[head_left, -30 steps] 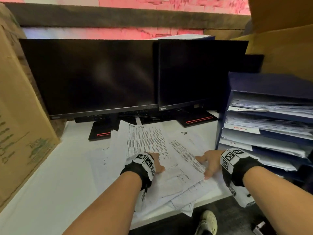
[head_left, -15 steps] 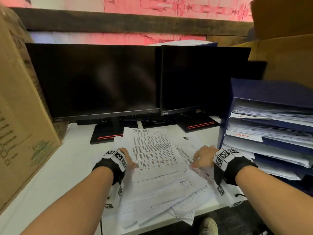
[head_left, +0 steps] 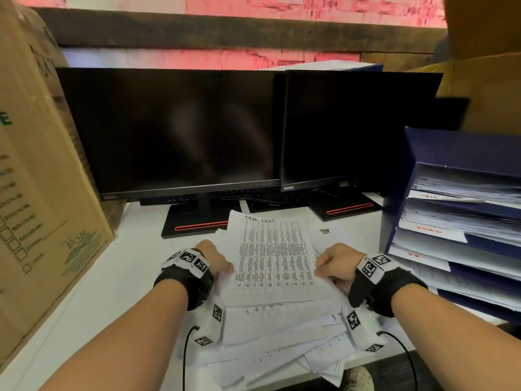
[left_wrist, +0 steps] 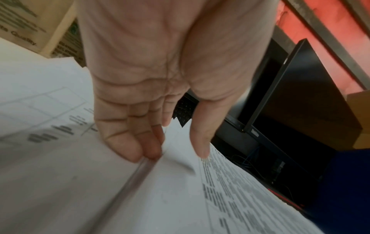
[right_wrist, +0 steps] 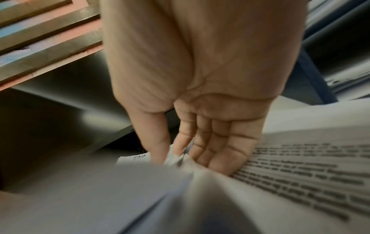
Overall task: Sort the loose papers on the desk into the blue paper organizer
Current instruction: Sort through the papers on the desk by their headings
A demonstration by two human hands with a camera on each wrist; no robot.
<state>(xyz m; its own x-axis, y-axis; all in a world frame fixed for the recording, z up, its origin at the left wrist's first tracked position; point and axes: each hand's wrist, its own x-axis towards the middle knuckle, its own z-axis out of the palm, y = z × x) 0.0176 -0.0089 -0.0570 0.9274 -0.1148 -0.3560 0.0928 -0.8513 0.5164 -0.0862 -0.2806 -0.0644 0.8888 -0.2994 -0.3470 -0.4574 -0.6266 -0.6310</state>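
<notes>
Left hand (head_left: 215, 259) at 9 o'clock, right hand (head_left: 335, 263) at 3, each grip pinching the top sheet (head_left: 275, 258) to separate it from the pile.

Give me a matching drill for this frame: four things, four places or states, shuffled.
Things:
1. organizer
2. cardboard box
3. monitors
4. top sheet

Places or states:
A. held at both side edges by the hands
B. left edge of the desk
C. right of the desk, trays holding papers
D. behind the paper pile, screens dark

Pairs: 1-C, 2-B, 3-D, 4-A
</notes>
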